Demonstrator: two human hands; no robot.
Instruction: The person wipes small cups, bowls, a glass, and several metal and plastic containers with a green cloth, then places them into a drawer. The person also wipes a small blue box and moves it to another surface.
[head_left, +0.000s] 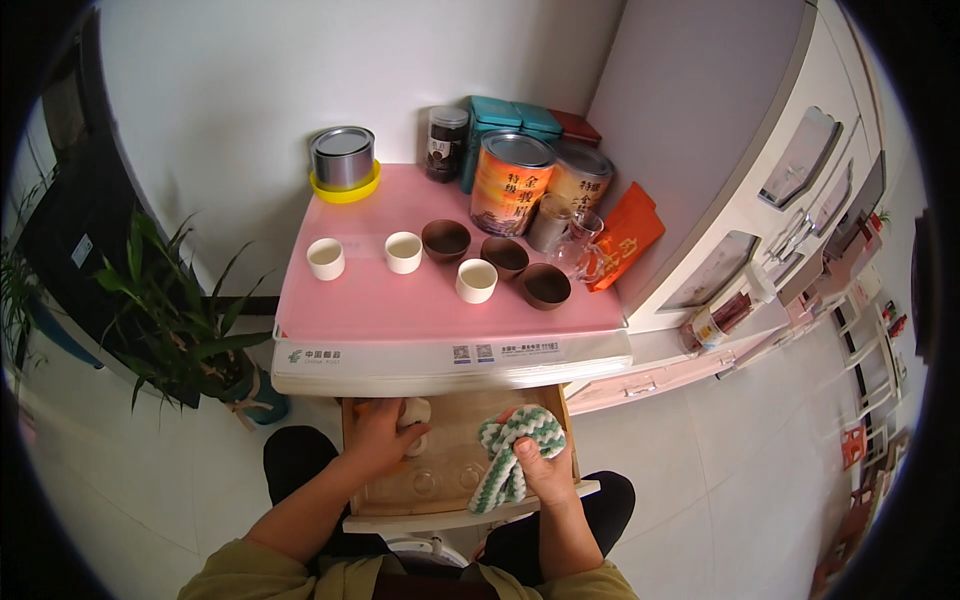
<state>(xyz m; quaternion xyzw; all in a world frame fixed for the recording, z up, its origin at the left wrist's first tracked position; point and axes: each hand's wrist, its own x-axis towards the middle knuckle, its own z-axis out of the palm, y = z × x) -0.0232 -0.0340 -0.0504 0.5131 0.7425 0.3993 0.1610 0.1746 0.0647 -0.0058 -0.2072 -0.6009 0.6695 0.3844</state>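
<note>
My left hand (380, 444) reaches into an open wooden drawer (454, 480), along its left side. Its thumb lies near a cream-coloured cup (417, 410), and another small pale item sits just below. The fingers point under the tabletop and are partly hidden, so whether they grip anything is unclear. My right hand (547, 471) holds a bunched green-and-white striped knitted cloth (519, 450) over the drawer's right side. On the pink-covered top of the cabinet (367, 307) above stand three small white cups (476, 281) and three dark brown cups (544, 286).
Orange tea tins (512, 184), a glass mug (577, 255) and an orange packet (628, 238) crowd the back right. A silver tin (343, 157) sits in a yellow dish (346, 195). At left is a potted plant (217, 360); a tall white cabinet (720, 150) borders the right.
</note>
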